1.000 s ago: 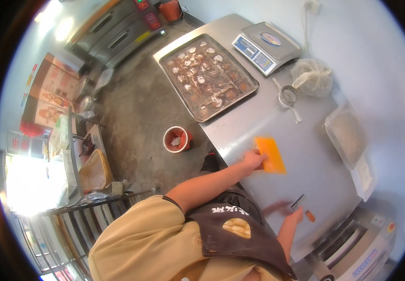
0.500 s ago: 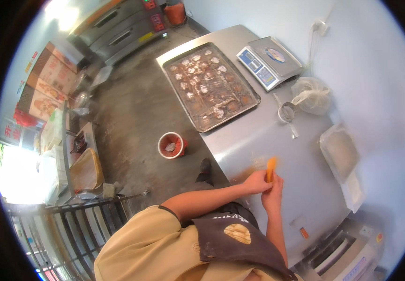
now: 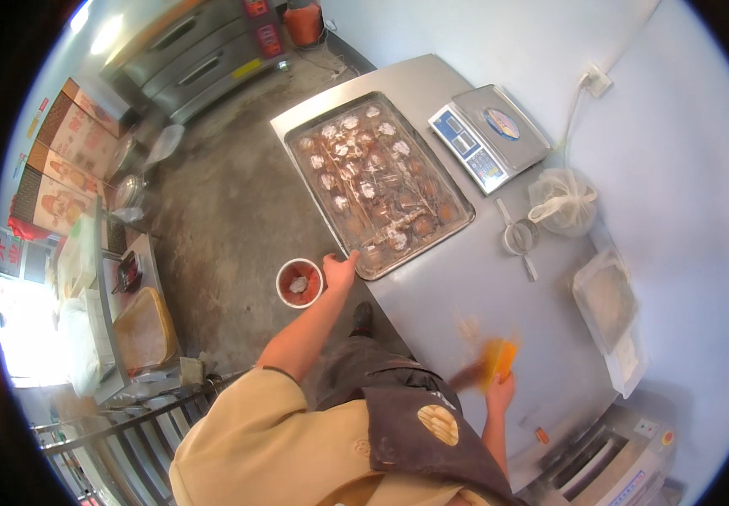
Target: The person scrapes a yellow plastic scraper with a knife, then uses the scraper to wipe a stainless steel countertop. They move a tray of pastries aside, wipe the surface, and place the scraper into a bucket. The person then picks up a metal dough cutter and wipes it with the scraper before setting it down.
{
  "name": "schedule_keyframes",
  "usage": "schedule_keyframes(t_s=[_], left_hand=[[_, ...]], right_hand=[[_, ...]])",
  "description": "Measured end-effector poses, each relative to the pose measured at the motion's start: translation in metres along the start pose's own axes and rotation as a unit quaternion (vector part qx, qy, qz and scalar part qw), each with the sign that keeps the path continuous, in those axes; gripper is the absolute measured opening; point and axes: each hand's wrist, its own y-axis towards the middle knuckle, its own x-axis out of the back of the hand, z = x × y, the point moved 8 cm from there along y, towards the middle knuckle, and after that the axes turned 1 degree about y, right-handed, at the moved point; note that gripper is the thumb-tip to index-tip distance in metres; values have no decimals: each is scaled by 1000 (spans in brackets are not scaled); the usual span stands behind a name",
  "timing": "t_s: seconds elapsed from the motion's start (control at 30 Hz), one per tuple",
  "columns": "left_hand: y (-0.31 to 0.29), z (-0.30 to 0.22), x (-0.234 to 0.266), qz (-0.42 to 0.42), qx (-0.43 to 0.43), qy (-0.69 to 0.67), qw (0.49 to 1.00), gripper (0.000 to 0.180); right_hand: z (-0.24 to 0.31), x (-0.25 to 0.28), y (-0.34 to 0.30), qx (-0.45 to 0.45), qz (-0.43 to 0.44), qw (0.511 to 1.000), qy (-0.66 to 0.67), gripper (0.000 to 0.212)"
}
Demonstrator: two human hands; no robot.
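Note:
In my right hand is a flat orange-yellow scraper, blurred by motion, just above the steel table. Pale crumbs or powder and a brown smear lie on the steel beside its blade. My left hand is stretched out at the table's left edge, beside the near-left corner of a large dark baking tray. Its thumb and fingers are apart, with nothing visible between them. The tray bears brown streaks, round marks and patches of white powder. Just left of that hand, a red bucket with a white rim stands on the floor.
Right of the tray are a digital scale, a small strainer and a knotted plastic bag. A white container lies along the wall. A grey machine adjoins the near end. Far back stands a deck oven.
My left hand has left the scraper and swung forward and left to the tray corner. My right hand has drawn slightly nearer with the scraper. The whole view has shifted a little.

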Motion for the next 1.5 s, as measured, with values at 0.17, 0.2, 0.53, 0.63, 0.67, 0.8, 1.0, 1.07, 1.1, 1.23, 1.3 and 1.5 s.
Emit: schedule_keyframes(t_s=[0.17, 0.2, 0.53, 0.63, 0.67, 0.8, 1.0, 1.07, 1.1, 1.23, 1.3, 1.5], left_hand=[[57, -7, -32, 145, 16, -92, 985, 72], [68, 11, -30, 131, 35, -78, 988, 65], [41, -27, 30, 153, 228, -248, 929, 35], [112, 15, 92, 184, 94, -163, 965, 39], [115, 11, 87, 223, 116, -222, 942, 43], [111, -37, 154, 206, 121, -238, 942, 39], [153, -100, 245, 132, 59, -285, 947, 33], [168, -119, 266, 111, 54, -319, 940, 30], [182, -122, 290, 112, 37, -335, 935, 28], [189, -125, 350, 87, -3, -350, 933, 17], [191, -113, 375, 43, -12, -343, 938, 14], [147, -53, 426, 32, -15, -356, 934, 29]], right_hand=[[3, -10, 9, -64, 8, 997, -49, 35], [12, -11, 11, -54, 8, 997, -54, 34], [-22, 2, 25, -151, -51, 983, -88, 35], [-21, 8, 25, -123, -102, 981, -114, 41], [-26, 12, 44, -101, -133, 978, -126, 43], [-1, 14, 47, -90, -101, 979, -154, 47], [84, -48, 51, 5, 19, 984, -179, 48], [112, -63, 43, 78, 73, 978, -178, 48], [127, -63, 48, 108, 65, 980, -153, 47], [183, -57, 84, 165, 31, 977, -128, 53], [234, -62, 123, 182, 30, 976, -116, 53], [311, -160, 230, 183, 67, 959, -204, 53]])
